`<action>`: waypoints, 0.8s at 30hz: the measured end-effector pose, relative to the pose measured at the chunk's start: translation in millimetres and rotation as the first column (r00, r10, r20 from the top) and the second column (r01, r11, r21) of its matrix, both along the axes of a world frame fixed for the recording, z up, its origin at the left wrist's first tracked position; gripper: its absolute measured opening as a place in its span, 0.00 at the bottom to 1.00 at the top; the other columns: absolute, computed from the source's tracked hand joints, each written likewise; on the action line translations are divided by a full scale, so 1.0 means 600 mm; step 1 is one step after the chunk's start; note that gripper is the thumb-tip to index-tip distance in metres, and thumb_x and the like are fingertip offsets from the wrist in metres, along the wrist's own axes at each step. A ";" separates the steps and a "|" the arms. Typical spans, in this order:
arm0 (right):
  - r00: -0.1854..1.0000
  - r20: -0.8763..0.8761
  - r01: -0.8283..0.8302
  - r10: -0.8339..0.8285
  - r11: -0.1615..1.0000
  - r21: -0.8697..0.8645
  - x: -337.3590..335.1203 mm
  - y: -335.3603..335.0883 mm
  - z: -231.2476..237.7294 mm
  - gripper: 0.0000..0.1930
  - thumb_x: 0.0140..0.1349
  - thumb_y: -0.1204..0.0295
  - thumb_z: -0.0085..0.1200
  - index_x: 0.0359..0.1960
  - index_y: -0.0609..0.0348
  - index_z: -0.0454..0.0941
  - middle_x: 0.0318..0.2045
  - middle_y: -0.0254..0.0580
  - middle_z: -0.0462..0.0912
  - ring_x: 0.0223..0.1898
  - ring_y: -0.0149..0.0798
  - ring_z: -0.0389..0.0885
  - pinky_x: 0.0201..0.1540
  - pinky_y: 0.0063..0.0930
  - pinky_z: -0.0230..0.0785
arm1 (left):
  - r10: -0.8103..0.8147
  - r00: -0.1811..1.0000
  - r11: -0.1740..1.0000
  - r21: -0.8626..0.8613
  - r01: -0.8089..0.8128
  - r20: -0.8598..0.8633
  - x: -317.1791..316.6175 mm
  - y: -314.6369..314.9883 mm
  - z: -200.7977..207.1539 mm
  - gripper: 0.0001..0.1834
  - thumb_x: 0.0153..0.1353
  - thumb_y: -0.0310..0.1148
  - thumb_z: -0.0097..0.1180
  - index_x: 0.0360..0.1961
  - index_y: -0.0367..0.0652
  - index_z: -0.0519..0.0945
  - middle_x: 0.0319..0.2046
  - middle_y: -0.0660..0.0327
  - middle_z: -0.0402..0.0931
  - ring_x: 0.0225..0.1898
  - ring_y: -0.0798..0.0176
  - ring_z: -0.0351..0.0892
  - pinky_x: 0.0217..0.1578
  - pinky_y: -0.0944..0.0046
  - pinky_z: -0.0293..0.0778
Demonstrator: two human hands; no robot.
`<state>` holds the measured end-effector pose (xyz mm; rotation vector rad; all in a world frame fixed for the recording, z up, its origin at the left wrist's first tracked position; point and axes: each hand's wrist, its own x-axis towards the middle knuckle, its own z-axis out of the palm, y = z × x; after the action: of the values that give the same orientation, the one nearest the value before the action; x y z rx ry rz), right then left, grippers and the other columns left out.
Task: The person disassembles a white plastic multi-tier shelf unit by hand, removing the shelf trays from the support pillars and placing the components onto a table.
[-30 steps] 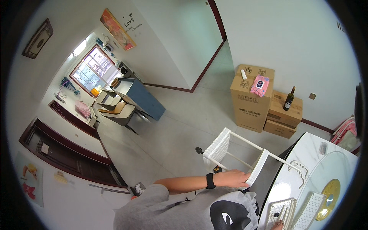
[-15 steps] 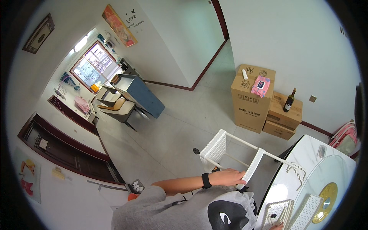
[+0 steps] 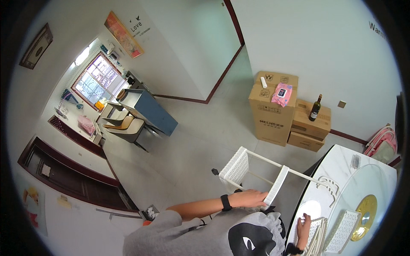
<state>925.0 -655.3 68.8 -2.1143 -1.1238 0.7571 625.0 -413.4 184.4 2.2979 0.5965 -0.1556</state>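
Observation:
A white plastic rolling rack (image 3: 235, 170), with basket-like tiers, poles and black casters, is tipped on its side in front of me. My left hand (image 3: 250, 198), a black band on its wrist, is closed round the edge of its nearer tier (image 3: 276, 184). The rack's poles reach right to the table, where curved white end pieces (image 3: 329, 187) show. My right hand (image 3: 303, 228) is over the table's near edge with its fingers apart, beside a white slatted tray (image 3: 318, 230) with loose white rods on it. Another white perforated tray (image 3: 343, 232) lies to its right.
A marble-look table (image 3: 337, 160) with a glass turntable (image 3: 363, 179) stands at the right. Beyond it are a tall carton (image 3: 273, 121) bearing a pink wipes pack (image 3: 282, 94), and lower cartons (image 3: 311, 123) with a dark bottle (image 3: 315, 109). Chairs (image 3: 128, 128) and a blue-sided counter (image 3: 149, 111) stand far left.
My right hand has come up from the bottom edge and moved off the rods to the tray's far side. My left hand keeps its hold on the rack. The view has shifted slightly.

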 end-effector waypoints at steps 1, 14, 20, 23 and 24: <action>0.992 -0.107 -0.074 0.068 0.996 -0.055 -0.015 0.039 0.038 0.24 0.61 0.71 0.55 0.59 0.67 0.70 0.56 0.62 0.72 0.58 0.56 0.72 0.57 0.44 0.66 | 0.007 0.999 1.000 -0.024 -0.006 0.051 0.003 -0.002 -0.006 0.25 0.68 0.47 0.51 0.52 0.37 0.65 0.34 0.43 0.79 0.39 0.37 0.80 0.38 0.43 0.74; 0.839 0.369 -0.274 0.400 0.897 -0.347 -0.105 0.414 -0.083 0.39 0.53 0.55 0.60 0.64 0.63 0.64 0.62 0.55 0.68 0.69 0.56 0.57 0.70 0.51 0.47 | 0.372 0.927 0.914 -0.194 -0.357 0.046 -0.088 0.000 -0.011 0.21 0.61 0.40 0.60 0.47 0.32 0.75 0.37 0.43 0.80 0.36 0.44 0.79 0.38 0.52 0.73; 0.903 -0.325 -0.218 0.281 0.952 0.216 -0.123 0.414 -0.070 0.30 0.61 0.53 0.55 0.57 0.65 0.70 0.54 0.56 0.77 0.56 0.54 0.75 0.57 0.47 0.69 | 0.420 0.884 0.833 -0.300 -0.465 -0.204 -0.088 -0.024 0.004 0.23 0.61 0.41 0.60 0.49 0.33 0.75 0.38 0.44 0.81 0.40 0.42 0.80 0.41 0.52 0.74; -0.199 -0.963 0.018 0.182 0.983 0.182 -0.106 0.399 0.046 0.33 0.68 0.43 0.44 0.57 0.63 0.73 0.52 0.54 0.79 0.50 0.50 0.81 0.49 0.42 0.78 | 0.354 0.925 0.885 -0.269 -0.379 -0.139 -0.104 -0.024 -0.038 0.24 0.59 0.44 0.61 0.47 0.34 0.75 0.37 0.44 0.81 0.41 0.39 0.78 0.41 0.49 0.73; -0.384 -0.901 -0.020 0.202 0.974 0.227 -0.079 0.378 0.047 0.35 0.69 0.41 0.40 0.60 0.62 0.71 0.53 0.54 0.79 0.50 0.49 0.81 0.49 0.40 0.79 | 0.359 0.922 0.883 -0.268 -0.385 -0.143 -0.099 -0.026 -0.029 0.24 0.59 0.44 0.61 0.47 0.34 0.75 0.37 0.44 0.81 0.41 0.39 0.78 0.41 0.49 0.73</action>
<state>877.5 -428.7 97.2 -0.3457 -0.1788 1.9678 565.8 -428.8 167.3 1.8597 0.9825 -0.1493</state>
